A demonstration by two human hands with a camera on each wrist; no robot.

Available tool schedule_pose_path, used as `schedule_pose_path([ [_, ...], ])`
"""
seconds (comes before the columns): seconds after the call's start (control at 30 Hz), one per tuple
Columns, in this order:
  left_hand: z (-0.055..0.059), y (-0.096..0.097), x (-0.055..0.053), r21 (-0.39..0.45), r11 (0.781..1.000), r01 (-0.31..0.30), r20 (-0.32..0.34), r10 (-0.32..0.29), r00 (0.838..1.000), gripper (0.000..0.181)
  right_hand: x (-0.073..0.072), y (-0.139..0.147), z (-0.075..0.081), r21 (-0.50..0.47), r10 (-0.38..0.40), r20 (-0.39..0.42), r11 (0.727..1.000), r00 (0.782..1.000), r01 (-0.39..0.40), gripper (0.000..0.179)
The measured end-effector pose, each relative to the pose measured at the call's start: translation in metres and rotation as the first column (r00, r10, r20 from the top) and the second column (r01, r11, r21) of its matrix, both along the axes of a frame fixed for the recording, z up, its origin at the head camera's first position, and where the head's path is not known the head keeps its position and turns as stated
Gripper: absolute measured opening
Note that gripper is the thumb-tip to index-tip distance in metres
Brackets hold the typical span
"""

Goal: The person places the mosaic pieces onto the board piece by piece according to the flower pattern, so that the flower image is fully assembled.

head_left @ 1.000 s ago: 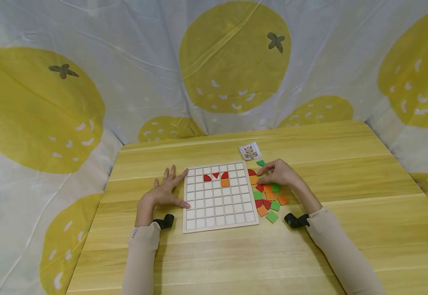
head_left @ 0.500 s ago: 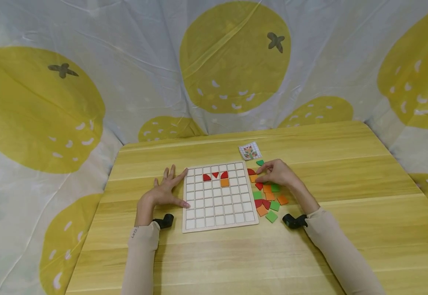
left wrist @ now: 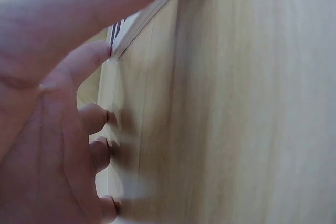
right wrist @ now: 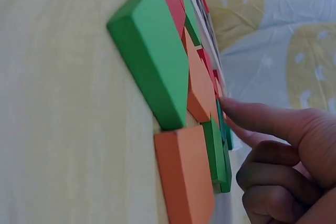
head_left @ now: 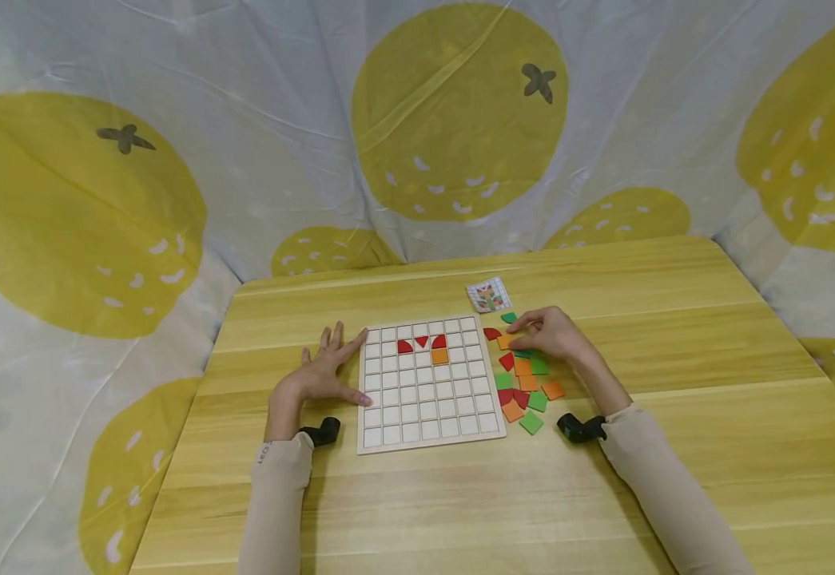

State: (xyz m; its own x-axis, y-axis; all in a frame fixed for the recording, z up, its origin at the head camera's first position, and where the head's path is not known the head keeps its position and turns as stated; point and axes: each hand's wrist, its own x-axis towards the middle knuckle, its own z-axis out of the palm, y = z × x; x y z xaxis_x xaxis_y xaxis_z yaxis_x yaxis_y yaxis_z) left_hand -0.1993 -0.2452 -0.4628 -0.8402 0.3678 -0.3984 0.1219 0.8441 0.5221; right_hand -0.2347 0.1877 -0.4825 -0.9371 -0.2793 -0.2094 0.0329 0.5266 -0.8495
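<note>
A white grid board [head_left: 417, 399] lies on the table, with red pieces and one orange square [head_left: 439, 356] set in its cells. At the board's left edge my left hand [head_left: 324, 375] is spread, its thumb and forefinger touching the rim. In the left wrist view its other fingertips [left wrist: 97, 118] reach down to the tabletop. My right hand [head_left: 550, 331] pinches an orange square tile [head_left: 505, 342] between thumb and forefinger, over the loose pieces. Its remaining fingers [right wrist: 270, 182] are curled in the right wrist view. A red quarter-round piece [head_left: 492, 334] lies left of that tile.
Loose green, orange and red pieces lie along the board's right side, among them a green square [head_left: 530, 422] and an orange one [head_left: 552, 390]. A small pattern card [head_left: 489, 295] lies behind the board. A patterned cloth [head_left: 259, 144] hangs behind the table [head_left: 417, 511].
My right hand has shifted slightly right and away from the board, and the orange square tile has moved with it, off the red piece. The left hand stays at the board's edge.
</note>
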Motion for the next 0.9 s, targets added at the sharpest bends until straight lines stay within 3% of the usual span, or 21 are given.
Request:
schedule_pose_path([
  [0.3,0.0001,-0.0002,0.0004,0.003,1.0,0.001,-0.004,-0.001,1.0,0.127,-0.0013,0.003,0.0011,0.03,-0.019,-0.023,0.999,1.0,0.019,0.021],
  [0.5,-0.0006,-0.0005,0.0013,0.005,1.0,-0.001,-0.004,0.001,1.0,0.127,-0.0016,0.0016,-0.0018,0.006,0.012,0.014,1.0,1.0,-0.013,0.025],
  [0.73,-0.0006,-0.0001,0.0014,0.005,1.0,-0.003,-0.006,0.003,1.0,0.126,-0.0009,0.0035,-0.0016,-0.016,-0.029,0.028,0.999,0.999,0.029,0.026],
  [0.9,0.0001,-0.0003,0.0013,0.009,1.0,-0.004,-0.004,0.004,1.0,0.126,-0.003,0.0051,-0.0012,-0.021,-0.016,0.047,1.0,0.999,0.017,0.031],
])
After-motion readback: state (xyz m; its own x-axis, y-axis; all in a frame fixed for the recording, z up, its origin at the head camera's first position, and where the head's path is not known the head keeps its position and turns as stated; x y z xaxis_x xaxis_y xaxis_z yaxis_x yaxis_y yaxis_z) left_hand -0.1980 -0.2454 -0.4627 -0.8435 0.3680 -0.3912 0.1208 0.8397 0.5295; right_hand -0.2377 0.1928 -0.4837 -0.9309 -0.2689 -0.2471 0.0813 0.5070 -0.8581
